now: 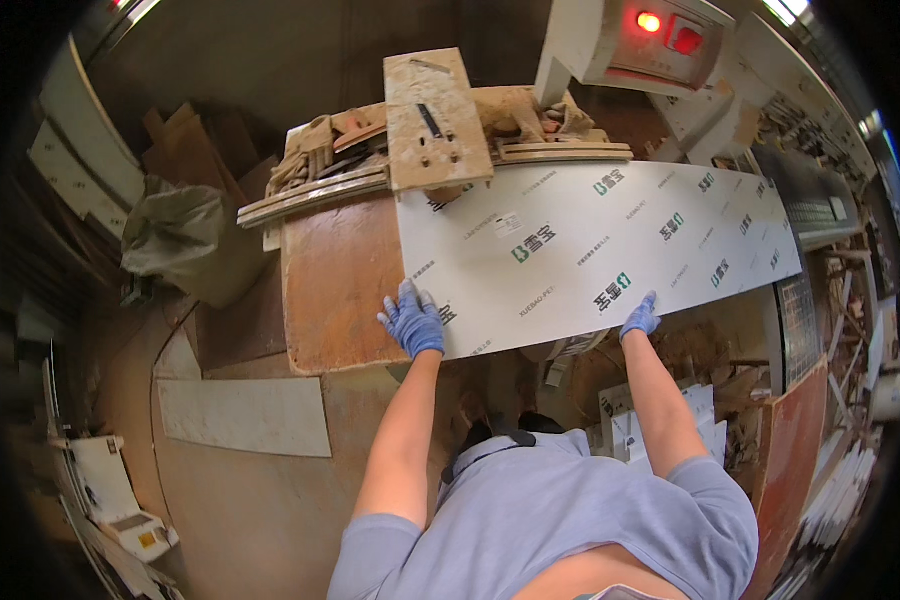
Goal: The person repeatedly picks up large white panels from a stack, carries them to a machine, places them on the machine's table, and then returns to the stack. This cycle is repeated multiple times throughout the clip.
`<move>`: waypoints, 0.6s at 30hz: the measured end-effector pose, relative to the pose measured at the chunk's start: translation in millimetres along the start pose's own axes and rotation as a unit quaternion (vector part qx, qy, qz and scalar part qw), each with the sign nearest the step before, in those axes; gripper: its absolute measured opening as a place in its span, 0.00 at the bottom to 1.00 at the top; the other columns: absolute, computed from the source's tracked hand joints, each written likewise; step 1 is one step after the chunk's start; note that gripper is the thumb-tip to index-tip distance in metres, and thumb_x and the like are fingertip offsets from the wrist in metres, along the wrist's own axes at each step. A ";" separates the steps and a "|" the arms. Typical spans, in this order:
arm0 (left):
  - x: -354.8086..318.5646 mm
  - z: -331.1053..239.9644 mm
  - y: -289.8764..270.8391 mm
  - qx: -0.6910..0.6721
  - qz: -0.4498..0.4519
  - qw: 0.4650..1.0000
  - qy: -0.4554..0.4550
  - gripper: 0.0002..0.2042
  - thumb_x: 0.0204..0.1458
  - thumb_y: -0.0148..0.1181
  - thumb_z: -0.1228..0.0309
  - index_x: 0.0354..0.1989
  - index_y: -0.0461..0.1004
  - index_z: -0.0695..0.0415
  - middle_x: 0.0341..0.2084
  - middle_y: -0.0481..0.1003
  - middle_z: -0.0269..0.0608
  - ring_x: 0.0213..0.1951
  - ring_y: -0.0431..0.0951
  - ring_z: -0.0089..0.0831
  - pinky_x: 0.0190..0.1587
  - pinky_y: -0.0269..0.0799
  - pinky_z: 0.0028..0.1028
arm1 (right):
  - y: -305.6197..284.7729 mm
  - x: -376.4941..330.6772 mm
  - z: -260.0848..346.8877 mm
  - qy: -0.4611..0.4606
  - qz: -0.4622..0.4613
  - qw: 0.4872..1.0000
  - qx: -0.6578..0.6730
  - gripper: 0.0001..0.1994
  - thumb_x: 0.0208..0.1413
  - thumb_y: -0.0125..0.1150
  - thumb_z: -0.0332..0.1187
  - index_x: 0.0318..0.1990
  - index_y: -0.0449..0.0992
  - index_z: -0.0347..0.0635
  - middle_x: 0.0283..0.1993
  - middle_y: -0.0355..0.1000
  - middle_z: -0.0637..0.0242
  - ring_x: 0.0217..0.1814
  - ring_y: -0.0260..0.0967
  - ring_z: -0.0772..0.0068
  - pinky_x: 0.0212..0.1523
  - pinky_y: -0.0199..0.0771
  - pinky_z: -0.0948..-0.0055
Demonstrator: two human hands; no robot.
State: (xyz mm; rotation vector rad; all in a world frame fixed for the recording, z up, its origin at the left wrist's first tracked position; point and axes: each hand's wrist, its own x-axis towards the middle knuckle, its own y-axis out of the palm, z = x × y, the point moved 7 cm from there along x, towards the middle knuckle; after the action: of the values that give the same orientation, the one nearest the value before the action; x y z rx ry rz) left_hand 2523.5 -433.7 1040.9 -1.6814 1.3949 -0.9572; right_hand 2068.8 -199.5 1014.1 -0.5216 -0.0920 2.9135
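A long white panel (pixel 570 270) with a printed film on top lies across a worn brown wooden work surface (pixel 340 290) and reaches far to the right. Its far left part passes by a dusty machine head (pixel 437 120). My left hand (pixel 413 320), in a blue glove, rests on the panel's near left corner with the fingers spread. At the near edge, further right, my right hand (pixel 640 316) in a matching glove grips the panel, one digit on top and the other fingers hidden below the edge.
Cloths and wood strips (pixel 315 160) lie behind the work surface. A white control box (pixel 635 45) with a lit red lamp stands at the far right. A sack (pixel 175 235) is on the left; a loose board (pixel 245 415) lies on the floor. Offcuts (pixel 670 420) are stacked near my right arm.
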 end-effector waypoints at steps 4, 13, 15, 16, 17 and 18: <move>-1.8 -4.5 -1.5 -0.011 -0.001 1.000 0.006 0.21 0.54 0.48 0.57 0.56 0.66 0.49 0.54 0.68 0.37 0.61 0.58 0.48 0.66 0.39 0.46 | -6.1 6.2 -2.8 -0.030 -0.017 0.999 -0.016 0.34 0.51 0.62 0.45 0.55 0.57 0.25 0.48 0.68 0.47 0.42 0.72 0.56 0.42 0.76 0.65; 2.0 -10.1 -0.5 -0.007 0.007 0.999 0.030 0.22 0.55 0.47 0.58 0.57 0.64 0.52 0.54 0.67 0.44 0.60 0.58 0.48 0.66 0.39 0.45 | -5.0 26.9 -15.9 -0.063 -0.040 0.996 -0.041 0.33 0.51 0.62 0.45 0.53 0.59 0.24 0.49 0.68 0.45 0.47 0.69 0.55 0.48 0.69 0.65; 2.6 -8.7 0.2 0.009 0.014 0.999 0.029 0.22 0.56 0.47 0.58 0.58 0.63 0.52 0.55 0.67 0.42 0.61 0.58 0.47 0.66 0.39 0.45 | -6.0 28.8 -17.9 -0.059 -0.045 0.995 -0.061 0.32 0.51 0.62 0.45 0.52 0.60 0.24 0.49 0.68 0.45 0.48 0.69 0.55 0.48 0.69 0.65; 3.0 -6.7 3.3 0.013 0.012 0.999 0.030 0.23 0.56 0.47 0.58 0.58 0.63 0.52 0.55 0.67 0.41 0.61 0.58 0.47 0.66 0.39 0.45 | -4.9 28.5 -16.0 -0.070 -0.042 0.995 -0.053 0.32 0.51 0.62 0.45 0.52 0.60 0.25 0.49 0.69 0.46 0.48 0.69 0.55 0.48 0.68 0.65; 3.1 -4.9 6.4 0.017 0.010 0.999 0.032 0.23 0.56 0.47 0.58 0.58 0.63 0.52 0.55 0.67 0.40 0.61 0.58 0.47 0.66 0.38 0.45 | -3.8 27.2 -15.1 -0.082 -0.040 0.995 -0.045 0.32 0.51 0.62 0.45 0.52 0.60 0.25 0.49 0.69 0.46 0.48 0.69 0.55 0.48 0.68 0.65; 2.3 -7.5 3.0 0.026 0.025 0.999 0.029 0.23 0.56 0.46 0.58 0.59 0.62 0.52 0.56 0.67 0.38 0.61 0.58 0.47 0.66 0.38 0.46 | -2.2 24.6 -12.9 -0.094 -0.036 0.994 -0.039 0.31 0.51 0.62 0.45 0.52 0.61 0.26 0.49 0.69 0.47 0.48 0.69 0.54 0.48 0.68 0.65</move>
State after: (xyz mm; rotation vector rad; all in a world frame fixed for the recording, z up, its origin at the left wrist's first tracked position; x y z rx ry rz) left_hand 2515.8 -436.9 1041.8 -1.5856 1.4316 -1.0132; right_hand 2051.0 -192.4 993.8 -0.2488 -0.2447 2.8890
